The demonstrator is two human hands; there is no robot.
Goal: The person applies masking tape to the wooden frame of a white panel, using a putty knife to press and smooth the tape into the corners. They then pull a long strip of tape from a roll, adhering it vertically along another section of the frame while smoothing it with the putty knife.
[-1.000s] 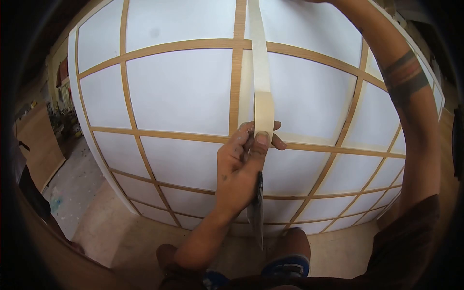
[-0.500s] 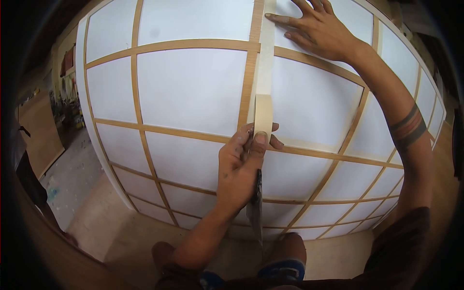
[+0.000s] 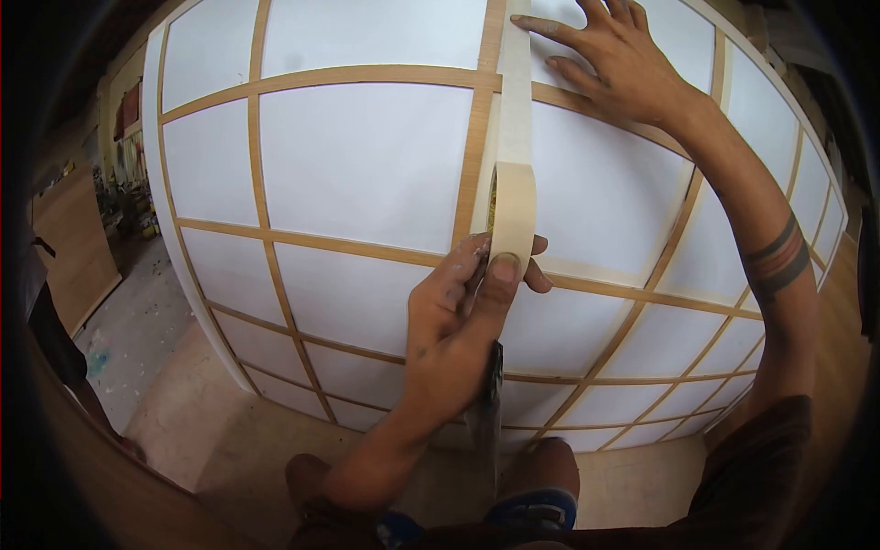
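My left hand (image 3: 458, 321) is closed around a roll of cream masking tape (image 3: 513, 211), thumb on its outer face. A dark-handled, flat-bladed tool (image 3: 486, 412) hangs below the same hand; how it is held is partly hidden. From the roll, a pulled-out strip of tape (image 3: 515, 110) runs up beside a wooden strip of the large white gridded panel (image 3: 367, 165). My right hand (image 3: 614, 64), fingers spread, rests at the top of the panel, with one fingertip on the upper part of the tape.
At the left, past the panel's edge, are a brown board (image 3: 73, 247), cluttered items (image 3: 133, 202) and a paint-spotted floor (image 3: 137, 339). Part of another person (image 3: 60, 339) shows at the far left. My knees (image 3: 541, 467) are below the panel.
The tape roll and my left hand have shifted slightly right, and the strip has swung a little away from the wooden strip. My right hand has moved slightly right.
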